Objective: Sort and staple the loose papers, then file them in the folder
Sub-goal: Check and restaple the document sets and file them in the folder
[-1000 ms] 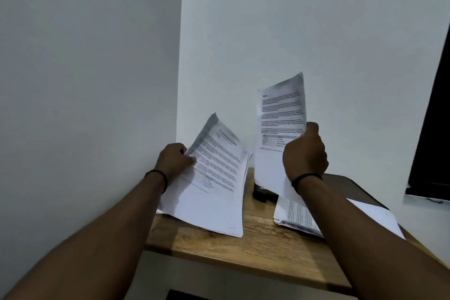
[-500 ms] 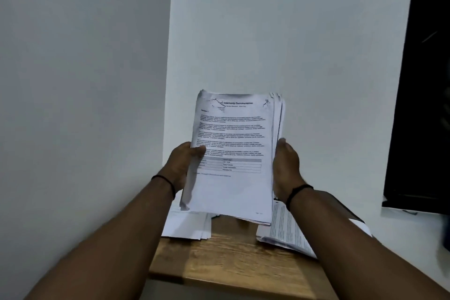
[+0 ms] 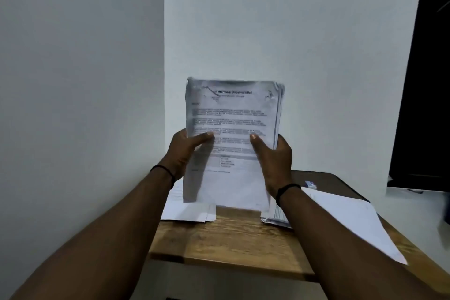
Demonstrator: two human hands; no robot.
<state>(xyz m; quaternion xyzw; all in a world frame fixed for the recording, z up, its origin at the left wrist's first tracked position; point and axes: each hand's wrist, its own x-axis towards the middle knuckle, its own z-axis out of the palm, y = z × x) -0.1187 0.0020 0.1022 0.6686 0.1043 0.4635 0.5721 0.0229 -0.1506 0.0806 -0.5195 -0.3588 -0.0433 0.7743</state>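
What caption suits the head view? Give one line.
Both hands, left and right, hold a paper stack upright above the wooden table.

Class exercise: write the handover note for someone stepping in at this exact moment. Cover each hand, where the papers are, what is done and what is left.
Left hand and right hand both grip the gathered stack, upright above the wooden table.
Two more paper piles lie on the table: left pile, right pile.
No staple shows on the stack; nothing filed yet.
Left: staple, sort the piles, file.
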